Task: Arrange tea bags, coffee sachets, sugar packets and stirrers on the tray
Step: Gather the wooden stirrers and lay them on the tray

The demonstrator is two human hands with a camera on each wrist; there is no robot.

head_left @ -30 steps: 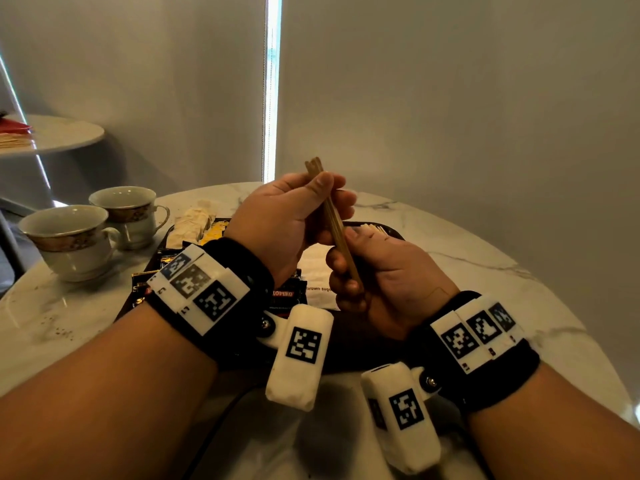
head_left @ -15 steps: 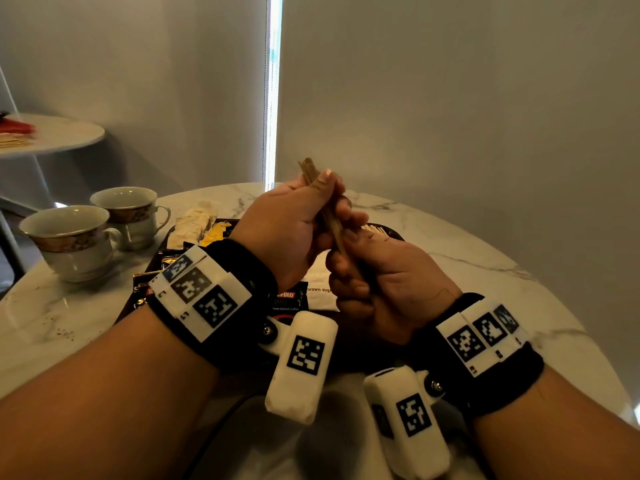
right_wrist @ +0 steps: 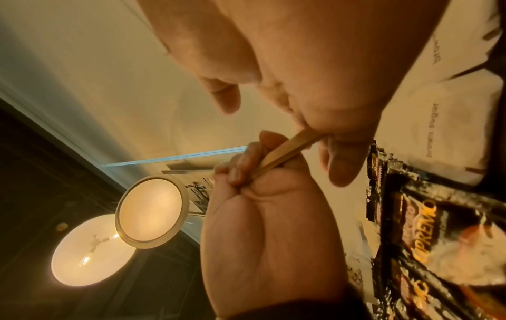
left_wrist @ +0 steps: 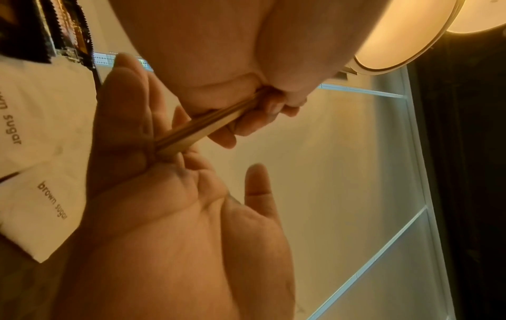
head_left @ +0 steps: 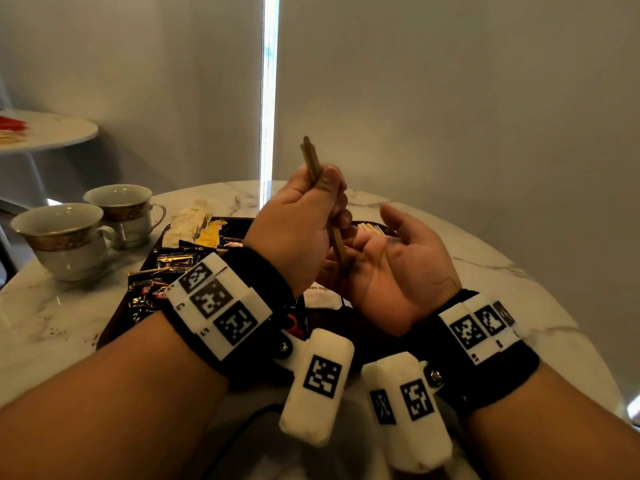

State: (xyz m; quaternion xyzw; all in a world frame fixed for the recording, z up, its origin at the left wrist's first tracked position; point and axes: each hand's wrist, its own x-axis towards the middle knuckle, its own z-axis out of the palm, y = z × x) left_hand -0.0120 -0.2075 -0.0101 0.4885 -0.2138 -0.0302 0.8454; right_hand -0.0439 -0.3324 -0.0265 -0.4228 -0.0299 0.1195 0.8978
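Observation:
My left hand grips a bundle of wooden stirrers nearly upright above the dark tray. The stirrers' lower ends rest against the palm of my right hand, which lies open, palm up, thumb apart. In the left wrist view the stirrers run from my left hand down into my right hand. On the tray lie black coffee sachets, white brown sugar packets, tea bags and pale sticks.
Two cups stand on the round marble table left of the tray. A small side table stands at the far left by the wall. Brown sugar packets and coffee sachets lie just under my hands.
My right hand has let go of the stirrers' lower part and opened palm up. My left hand keeps its grip, and the bundle's ends now stand on the right palm.

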